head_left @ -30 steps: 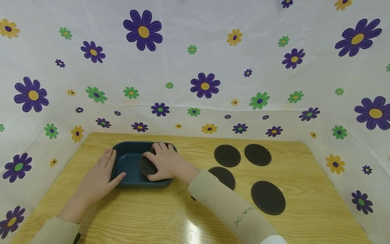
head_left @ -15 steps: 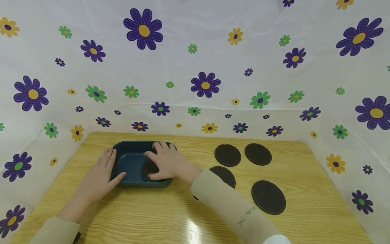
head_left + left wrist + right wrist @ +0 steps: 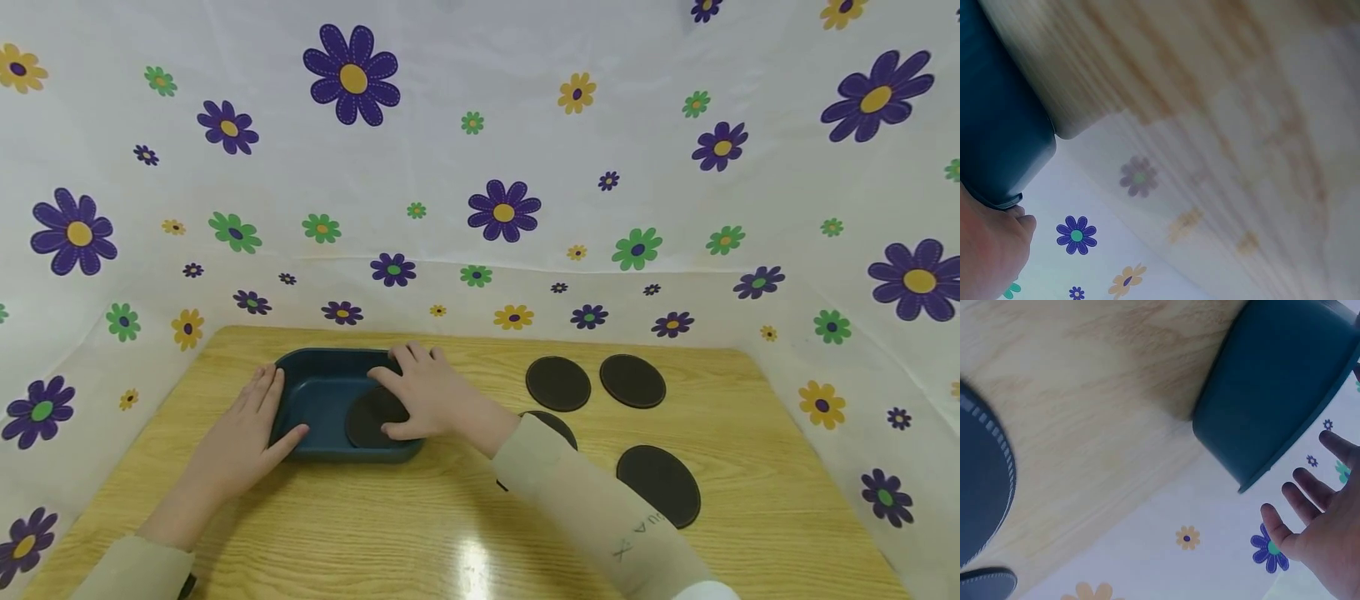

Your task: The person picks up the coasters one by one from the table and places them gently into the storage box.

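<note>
A dark blue rectangular tub [image 3: 315, 417] with raised walls stands at the left of the table. My left hand [image 3: 243, 429] lies along its left end with fingers straight, the thumb over the front rim. Inside the tub, toward its right end, is a round dark coaster [image 3: 367, 419], partly hidden by my right hand [image 3: 435, 400]. That hand hovers over the tub's right end, fingers spread and loosely bent. In the right wrist view, the right hand [image 3: 1329, 531] appears above the tub [image 3: 1272, 387] with nothing in its fingers.
Several round dark coasters with stitched edges, such as one at the back [image 3: 558, 383] and one nearer the front [image 3: 658, 485], lie on the wooden table [image 3: 360, 533] to the right. My right sleeve partly covers some. A white flowered cloth [image 3: 442, 158] encloses the back and sides.
The coaster in the tub has gone from tilted in my right hand to lying lower. My right hand has let go and shifted right. The left hand stays put.
</note>
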Action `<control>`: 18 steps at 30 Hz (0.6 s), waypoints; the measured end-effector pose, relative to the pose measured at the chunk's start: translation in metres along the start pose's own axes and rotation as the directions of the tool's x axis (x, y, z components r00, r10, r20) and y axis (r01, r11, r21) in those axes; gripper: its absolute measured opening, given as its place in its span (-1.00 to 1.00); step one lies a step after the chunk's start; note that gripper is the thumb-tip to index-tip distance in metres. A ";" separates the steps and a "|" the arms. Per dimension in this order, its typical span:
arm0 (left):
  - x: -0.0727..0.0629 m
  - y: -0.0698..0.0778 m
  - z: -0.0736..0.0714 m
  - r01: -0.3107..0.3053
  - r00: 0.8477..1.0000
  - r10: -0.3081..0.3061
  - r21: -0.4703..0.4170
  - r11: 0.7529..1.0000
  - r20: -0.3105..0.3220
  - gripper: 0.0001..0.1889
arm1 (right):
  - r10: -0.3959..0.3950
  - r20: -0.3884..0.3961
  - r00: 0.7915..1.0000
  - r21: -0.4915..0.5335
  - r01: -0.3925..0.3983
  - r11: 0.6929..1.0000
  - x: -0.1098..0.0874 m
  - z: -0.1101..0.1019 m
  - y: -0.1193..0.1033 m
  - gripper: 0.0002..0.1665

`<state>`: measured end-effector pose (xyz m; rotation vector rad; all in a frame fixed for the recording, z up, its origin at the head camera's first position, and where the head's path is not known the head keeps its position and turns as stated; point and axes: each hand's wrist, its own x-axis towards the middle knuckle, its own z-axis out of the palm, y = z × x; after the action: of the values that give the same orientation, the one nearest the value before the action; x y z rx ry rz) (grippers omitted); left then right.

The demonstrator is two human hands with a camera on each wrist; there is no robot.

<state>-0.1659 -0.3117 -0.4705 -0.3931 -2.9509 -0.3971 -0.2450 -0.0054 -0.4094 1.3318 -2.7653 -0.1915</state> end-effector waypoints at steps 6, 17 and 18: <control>-0.001 0.000 0.000 -0.001 1.000 0.001 0.003 1.000 -0.013 0.02 | 0.006 -0.011 1.000 0.005 -0.006 1.000 -0.015 -0.008 0.008 -0.06; 0.000 0.001 0.000 -0.012 1.000 0.012 0.006 1.000 -0.017 0.02 | 0.040 -0.013 0.999 0.050 -0.039 0.998 -0.041 -0.014 0.034 -0.05; 0.000 0.001 0.001 -0.013 1.000 0.013 0.006 1.000 -0.019 0.02 | 0.045 -0.014 0.999 0.052 -0.044 0.998 -0.043 -0.015 0.037 -0.05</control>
<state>-0.1657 -0.3108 -0.4710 -0.4055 -2.9293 -0.3876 -0.2452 0.0496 -0.3899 1.2757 -2.8025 -0.1077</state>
